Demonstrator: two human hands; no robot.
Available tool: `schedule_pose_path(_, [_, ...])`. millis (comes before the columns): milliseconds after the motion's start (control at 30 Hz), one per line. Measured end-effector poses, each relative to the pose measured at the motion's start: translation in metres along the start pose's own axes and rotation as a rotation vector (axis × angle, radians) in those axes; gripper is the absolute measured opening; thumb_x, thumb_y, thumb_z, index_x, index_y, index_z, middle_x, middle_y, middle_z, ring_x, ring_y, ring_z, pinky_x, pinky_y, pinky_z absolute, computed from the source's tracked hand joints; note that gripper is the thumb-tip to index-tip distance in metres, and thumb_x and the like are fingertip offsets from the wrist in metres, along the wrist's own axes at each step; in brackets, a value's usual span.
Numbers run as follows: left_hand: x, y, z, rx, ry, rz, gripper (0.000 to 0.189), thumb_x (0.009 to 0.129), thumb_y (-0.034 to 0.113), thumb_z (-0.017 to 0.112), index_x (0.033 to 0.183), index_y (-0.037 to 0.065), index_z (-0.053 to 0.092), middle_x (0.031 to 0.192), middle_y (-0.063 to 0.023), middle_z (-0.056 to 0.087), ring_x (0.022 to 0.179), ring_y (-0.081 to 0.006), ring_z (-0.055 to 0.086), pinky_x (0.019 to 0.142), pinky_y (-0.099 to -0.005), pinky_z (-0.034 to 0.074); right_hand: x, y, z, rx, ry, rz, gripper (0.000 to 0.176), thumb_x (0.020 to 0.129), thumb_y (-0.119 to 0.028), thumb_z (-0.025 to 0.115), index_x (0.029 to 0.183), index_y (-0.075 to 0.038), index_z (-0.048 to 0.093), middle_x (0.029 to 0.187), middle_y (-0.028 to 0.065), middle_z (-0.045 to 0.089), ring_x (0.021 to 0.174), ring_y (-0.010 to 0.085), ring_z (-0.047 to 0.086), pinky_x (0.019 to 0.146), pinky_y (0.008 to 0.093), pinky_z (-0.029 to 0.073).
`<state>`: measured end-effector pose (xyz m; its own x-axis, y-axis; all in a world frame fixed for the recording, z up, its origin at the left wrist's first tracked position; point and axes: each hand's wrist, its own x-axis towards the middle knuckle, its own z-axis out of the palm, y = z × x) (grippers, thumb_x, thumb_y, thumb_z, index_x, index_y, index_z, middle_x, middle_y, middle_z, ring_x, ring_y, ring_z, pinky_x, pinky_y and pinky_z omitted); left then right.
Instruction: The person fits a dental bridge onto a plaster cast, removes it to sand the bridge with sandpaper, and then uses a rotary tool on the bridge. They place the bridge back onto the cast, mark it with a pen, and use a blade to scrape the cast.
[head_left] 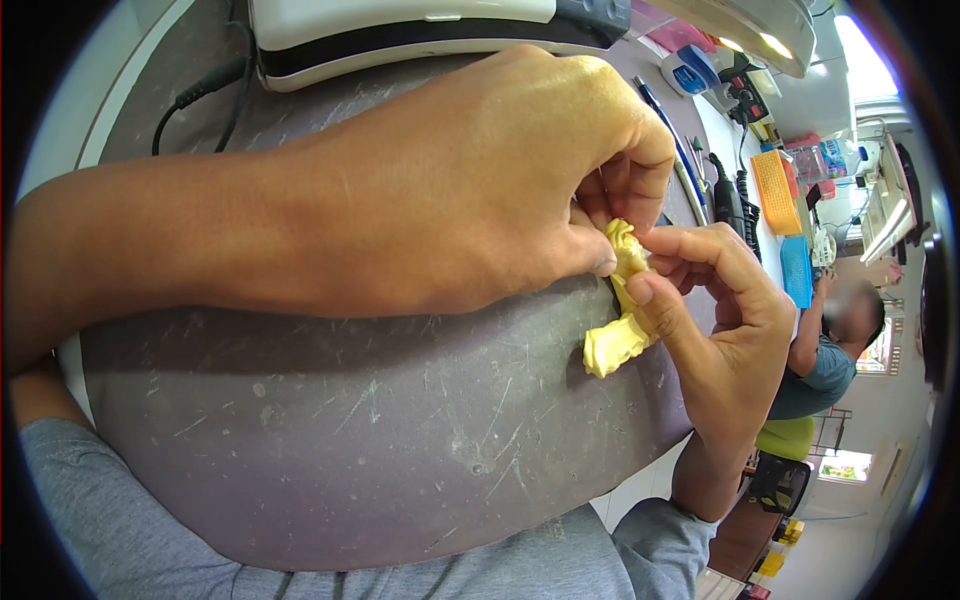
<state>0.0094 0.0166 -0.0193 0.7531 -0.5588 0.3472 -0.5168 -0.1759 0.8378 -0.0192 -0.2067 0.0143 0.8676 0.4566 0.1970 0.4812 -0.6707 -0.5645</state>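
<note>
Fingers of the left hand curl nearly closed at the upper end of a crumpled yellow piece, the pinch itself partly hidden. Right hand has thumb and index almost together, gripping its middle from the other side; both hands are equally near. Its long axis runs from between the fingertips towards the wearer's body, the loose lower end bending leftward, just below the right thumb, over the grey surface.
</note>
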Motion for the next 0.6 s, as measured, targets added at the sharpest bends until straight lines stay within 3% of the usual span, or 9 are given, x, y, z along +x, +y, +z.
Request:
schedule_pose_path(267, [0.002, -0.003, 0.004, 0.016, 0.016, 0.005, 0.011, 0.081, -0.003, 0.068, 0.089, -0.002, 0.061, 0.090, -0.0064, 0.065, 0.090, -0.0124, 0.065, 0.083, -0.0274, 0.058, -0.001, 0.006, 0.004, 0.049, 0.098, -0.001, 0.025, 0.091, -0.011, 0.071, 0.110, 0.004, 0.065, 0.094, 0.0057, 0.065, 0.083, 0.0087, 0.059, 0.078, 0.0222, 0.046])
schedule_pose_path(333, [0.003, -0.007, 0.008, -0.058, 0.131, 0.066, 0.009, 0.073, 0.001, 0.066, 0.079, -0.005, 0.062, 0.075, -0.0166, 0.064, 0.075, -0.0267, 0.066, 0.071, -0.0349, 0.052, 0.000, 0.009, 0.006, 0.195, 0.291, -0.027, 0.021, 0.088, -0.007, 0.073, 0.104, 0.003, 0.065, 0.087, 0.0041, 0.066, 0.079, 0.0078, 0.060, 0.073, 0.0214, 0.047])
schedule_pose_path(467, [0.002, -0.003, 0.004, 0.047, 0.130, 0.082, 0.010, 0.073, 0.001, 0.066, 0.078, -0.005, 0.061, 0.074, -0.0166, 0.064, 0.074, -0.0271, 0.066, 0.071, -0.0352, 0.052, 0.000, 0.012, -0.006, 0.276, 0.270, 0.096, 0.015, 0.089, -0.006, 0.072, 0.099, 0.002, 0.064, 0.088, 0.0038, 0.065, 0.079, 0.0070, 0.059, 0.075, 0.0205, 0.047])
schedule_pose_path(533, [0.000, 0.003, -0.001, 0.139, 0.044, -0.020, 0.010, 0.083, -0.002, 0.067, 0.091, -0.001, 0.060, 0.091, -0.0053, 0.063, 0.088, -0.0115, 0.062, 0.082, -0.0243, 0.055, 0.000, 0.022, -0.008, 0.184, 0.265, 0.073, 0.014, 0.087, -0.006, 0.074, 0.096, 0.002, 0.065, 0.087, 0.0030, 0.066, 0.078, 0.0065, 0.059, 0.072, 0.0205, 0.047])
schedule_pose_path(600, [0.001, 0.000, -0.001, 0.115, 0.081, -0.022, 0.010, 0.084, -0.002, 0.067, 0.091, -0.001, 0.060, 0.092, -0.0049, 0.063, 0.089, -0.0116, 0.063, 0.084, -0.0245, 0.054, -0.001, 0.032, -0.007, -0.071, 0.270, 0.041, 0.013, 0.082, -0.007, 0.077, 0.087, 0.000, 0.068, 0.082, 0.0016, 0.066, 0.072, 0.0066, 0.058, 0.065, 0.0216, 0.044])
